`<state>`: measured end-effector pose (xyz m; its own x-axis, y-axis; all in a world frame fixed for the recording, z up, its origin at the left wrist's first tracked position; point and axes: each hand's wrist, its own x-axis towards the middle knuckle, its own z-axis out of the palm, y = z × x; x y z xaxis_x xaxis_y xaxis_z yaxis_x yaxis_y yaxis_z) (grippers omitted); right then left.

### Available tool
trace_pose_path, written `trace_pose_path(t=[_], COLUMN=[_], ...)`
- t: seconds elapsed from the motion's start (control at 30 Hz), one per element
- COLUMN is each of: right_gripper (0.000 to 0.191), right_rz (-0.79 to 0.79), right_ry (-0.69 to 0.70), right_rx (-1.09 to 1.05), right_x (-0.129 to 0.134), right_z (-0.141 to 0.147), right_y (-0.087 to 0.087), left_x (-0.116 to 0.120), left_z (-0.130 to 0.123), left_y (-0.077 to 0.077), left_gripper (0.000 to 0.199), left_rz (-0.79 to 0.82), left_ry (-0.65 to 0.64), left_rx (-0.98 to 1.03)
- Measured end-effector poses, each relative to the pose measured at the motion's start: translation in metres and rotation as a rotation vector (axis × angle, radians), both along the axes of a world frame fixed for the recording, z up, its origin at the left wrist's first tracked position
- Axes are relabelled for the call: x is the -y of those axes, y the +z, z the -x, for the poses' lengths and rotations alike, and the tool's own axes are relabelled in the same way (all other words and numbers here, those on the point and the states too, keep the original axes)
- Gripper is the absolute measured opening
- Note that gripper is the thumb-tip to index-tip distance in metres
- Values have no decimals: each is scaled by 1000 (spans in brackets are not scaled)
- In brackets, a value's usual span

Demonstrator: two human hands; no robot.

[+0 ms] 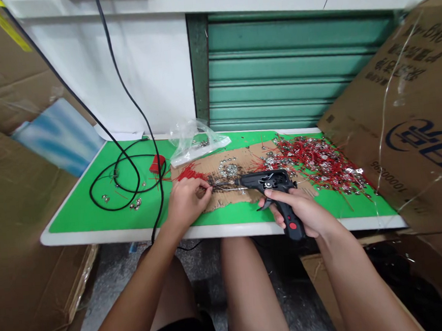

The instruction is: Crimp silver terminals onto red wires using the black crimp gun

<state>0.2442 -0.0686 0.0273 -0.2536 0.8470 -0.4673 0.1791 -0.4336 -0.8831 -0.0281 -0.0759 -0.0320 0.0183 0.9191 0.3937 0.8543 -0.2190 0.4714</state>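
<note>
My right hand is wrapped round the grip of a black soldering gun, its barrel pointing left. The tip of the gun ends right at the fingers of my left hand. Thumb and forefinger of that hand are pinched together; whatever is between them is too small to make out. Just behind my left fingers lies a bundle of red wires. Small shiny metal discs are gathered on the brown cardboard sheet beneath the gun.
A heap of red wires with metal discs covers the right of the green tabletop. Black cable loops at the left near a red block. A clear plastic bag lies behind. Large cardboard boxes flank the table.
</note>
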Motion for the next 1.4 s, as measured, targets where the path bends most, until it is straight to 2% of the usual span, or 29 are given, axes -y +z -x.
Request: trace_pose_path(t=[0.37, 0.57, 0.7, 0.87, 1.07, 1.4], right_gripper=[51, 51, 46, 32, 24, 32], right_rz=[51, 75, 130, 78, 1, 107], right_ry=[-8, -7, -4, -136, -234, -344], right_rx=[-102, -142, -269, -501, -640, -766], right_x=[-2, -2, -4, -9, -9, -10], right_z=[-7, -8, -12, -13, -16, -26], right_y=[-15, -17, -16, -20, -27, -36], left_x=[-1, 0, 0, -1, 0, -1], left_z=[0, -1, -2, -2, -2, -2], left_y=[0, 3, 4, 3, 2, -6], left_gripper=[7, 8, 7, 9, 12, 16], left_rz=[10, 47, 61, 56, 75, 24], left_ry=[11, 9, 19, 24, 10, -4], left_rx=[-16, -9, -17, -27, -35, -22])
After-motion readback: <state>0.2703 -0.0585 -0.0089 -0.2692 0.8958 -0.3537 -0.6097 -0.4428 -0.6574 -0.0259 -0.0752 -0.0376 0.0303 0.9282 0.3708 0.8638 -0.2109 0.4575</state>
